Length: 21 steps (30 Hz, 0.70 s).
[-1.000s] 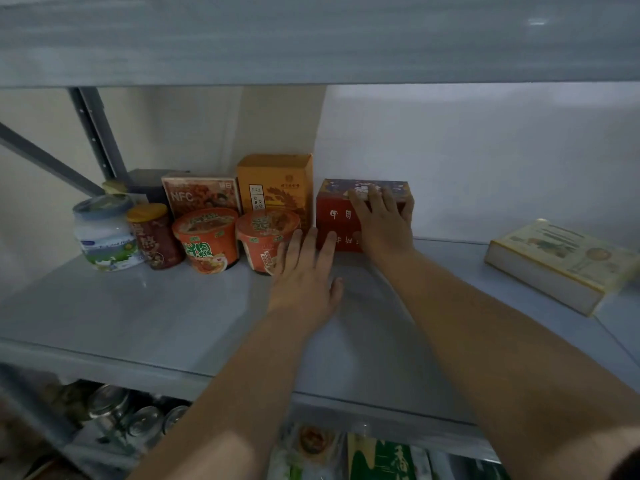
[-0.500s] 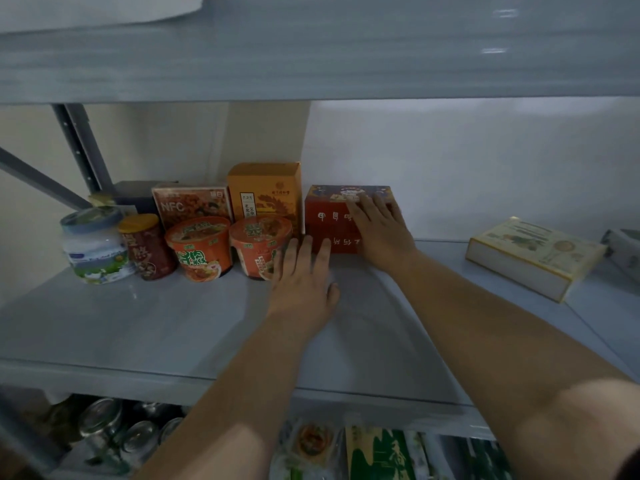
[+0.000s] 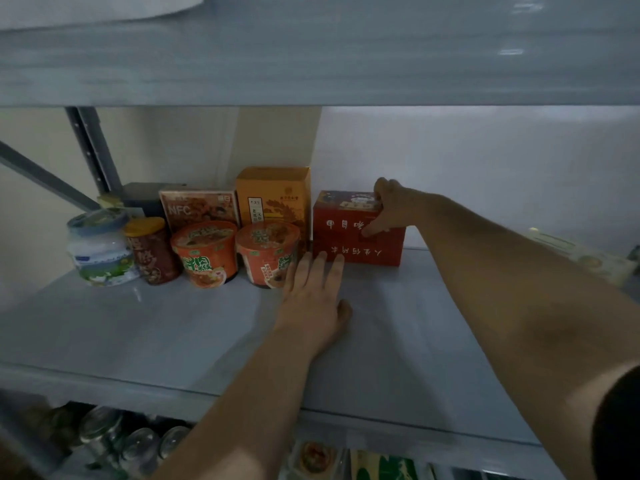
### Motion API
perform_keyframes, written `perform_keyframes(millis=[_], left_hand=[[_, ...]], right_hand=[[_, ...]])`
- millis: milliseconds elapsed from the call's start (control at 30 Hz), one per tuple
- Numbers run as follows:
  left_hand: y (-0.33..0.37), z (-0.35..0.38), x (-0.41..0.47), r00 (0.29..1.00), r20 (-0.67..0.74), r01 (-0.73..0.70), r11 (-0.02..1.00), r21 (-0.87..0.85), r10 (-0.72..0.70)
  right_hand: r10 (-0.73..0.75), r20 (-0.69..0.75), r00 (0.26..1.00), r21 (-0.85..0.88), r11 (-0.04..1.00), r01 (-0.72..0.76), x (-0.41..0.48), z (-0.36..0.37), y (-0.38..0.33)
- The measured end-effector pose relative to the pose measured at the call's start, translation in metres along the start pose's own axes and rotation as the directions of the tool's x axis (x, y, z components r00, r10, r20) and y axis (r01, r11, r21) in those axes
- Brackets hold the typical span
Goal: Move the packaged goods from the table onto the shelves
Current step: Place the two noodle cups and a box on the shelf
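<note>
The right hand (image 3: 388, 206) has shifted from the front of the red box (image 3: 346, 237) to its upper right corner, thumb on the front face and fingers curled over the top. The box stands on the shelf (image 3: 138, 323) just beside the orange box (image 3: 273, 195). The left hand (image 3: 311, 299) stays flat on the shelf, fingers straight.

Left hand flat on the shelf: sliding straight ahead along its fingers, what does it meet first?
The red box: the left hand points at its lower front, near the left corner, fingertips seemingly almost there, though depth is unclear.
</note>
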<state>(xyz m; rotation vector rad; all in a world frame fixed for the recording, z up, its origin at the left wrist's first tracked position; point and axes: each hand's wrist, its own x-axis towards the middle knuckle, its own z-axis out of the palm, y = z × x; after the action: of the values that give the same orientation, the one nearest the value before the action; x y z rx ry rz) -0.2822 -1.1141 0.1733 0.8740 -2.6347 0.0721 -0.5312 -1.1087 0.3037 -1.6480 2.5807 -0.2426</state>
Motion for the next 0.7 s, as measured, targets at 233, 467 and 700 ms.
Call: perform_keyframes(millis=[233,467,700], left_hand=[[-0.001,0.002,0.0,0.999,0.042,0.002,1.0,-0.029,0.0],[-0.002,0.0,0.001,0.994,0.106,0.005,0.998,-0.062,0.001],[0.004,-0.003,-0.002,0.998,0.064,0.02,0.996,-0.085,-0.015]], right_hand=[[0.034,0.088,0.996,-0.215,0.976,-0.015,0.012,-0.013,-0.011],[0.073,0.09,0.993,0.155,0.984,-0.087,-0.013,-0.005,-0.004],[0.419,0.056,0.906,0.952,0.252,-0.175,-0.075,0.018,0.019]])
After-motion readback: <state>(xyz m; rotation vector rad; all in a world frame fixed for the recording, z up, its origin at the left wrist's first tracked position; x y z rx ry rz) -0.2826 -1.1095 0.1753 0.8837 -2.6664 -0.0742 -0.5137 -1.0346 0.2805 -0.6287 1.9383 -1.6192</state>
